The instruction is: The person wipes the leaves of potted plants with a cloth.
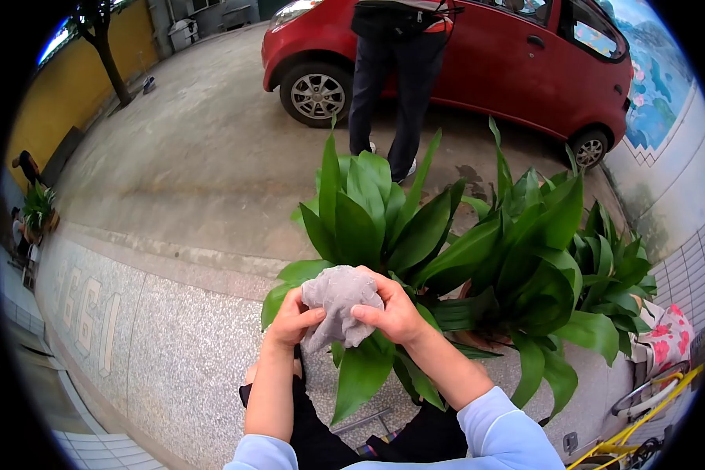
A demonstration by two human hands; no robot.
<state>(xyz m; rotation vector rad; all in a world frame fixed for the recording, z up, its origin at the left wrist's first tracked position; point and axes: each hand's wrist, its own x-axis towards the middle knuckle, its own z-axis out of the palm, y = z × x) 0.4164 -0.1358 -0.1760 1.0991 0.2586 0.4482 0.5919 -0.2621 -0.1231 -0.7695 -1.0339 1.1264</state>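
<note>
Between my two hands is a crumpled grey cloth (341, 301), held up over the leaves. My left hand (291, 319) grips its left side, with the thumb pressed on the front. On the right side my right hand (393, 312) pinches it, thumb in front and the other fingers partly hidden behind. A potted plant with broad green leaves (366, 374) spreads just below and beyond the cloth. Its pot is hidden by the foliage.
More leafy plants (536, 274) stand to the right. A person in dark trousers (392, 94) stands beyond them before a red car (493, 59). At lower right are a yellow bicycle frame (634, 423) and a pink-flowered cloth (670, 337). Speckled paving (188, 345) lies leftward.
</note>
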